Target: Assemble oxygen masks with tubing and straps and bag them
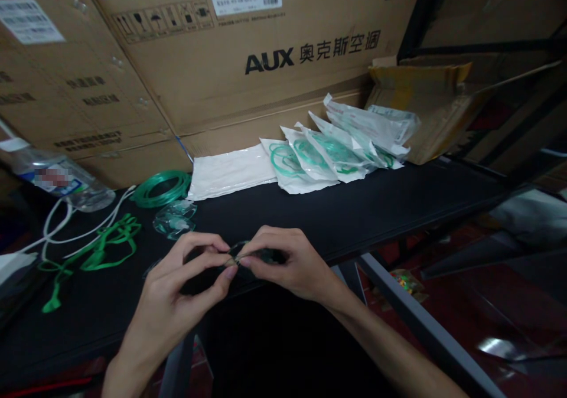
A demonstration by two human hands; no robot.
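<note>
My left hand [190,274] and my right hand [283,262] meet at the table's front edge, both pinching with thumb and fingers. Between their fingertips is a small, thin, clear-greenish piece [241,246], mostly covered by the fingers; its kind cannot be made out. Just beyond my left hand lies a clear plastic piece with a green tint [175,218]. Behind that sits a coil of green tubing [162,189]. Green ribbon straps [110,244] lie bunched to the left.
White flat packets [233,172] and several clear-fronted packets of green tubing [305,156] line the back of the black table [381,206]. On the left are a water bottle [66,176] and a white cable [55,218]. Large cartons [186,73] stand behind; an opened carton [425,108] is right.
</note>
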